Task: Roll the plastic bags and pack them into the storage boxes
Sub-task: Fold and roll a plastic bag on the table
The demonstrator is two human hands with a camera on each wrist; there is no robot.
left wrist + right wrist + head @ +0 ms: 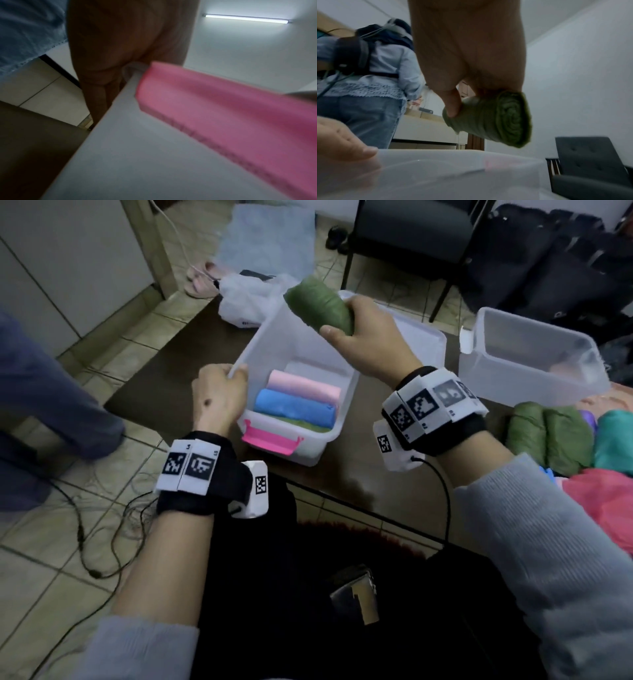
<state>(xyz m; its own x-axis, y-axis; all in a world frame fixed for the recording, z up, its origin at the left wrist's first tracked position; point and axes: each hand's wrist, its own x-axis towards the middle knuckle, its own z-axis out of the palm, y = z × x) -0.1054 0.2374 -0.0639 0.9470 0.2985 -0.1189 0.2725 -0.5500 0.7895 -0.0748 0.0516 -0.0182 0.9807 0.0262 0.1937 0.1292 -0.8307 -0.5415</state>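
From the head view I see my left hand [219,395] gripping the left rim of a translucent storage box [260,337] near the table's [164,371] left edge, with pink [301,385], blue [294,407] and green rolled bags lying inside behind its pink latch [270,440]. My right hand [370,337] is clenched around a tightly rolled green bag [318,302] held above the box; only the right wrist view shows its spiral end [510,119]. Farther right stand a second box [527,354] and more rolls [548,433]; the wristband markers carry no readable writing.
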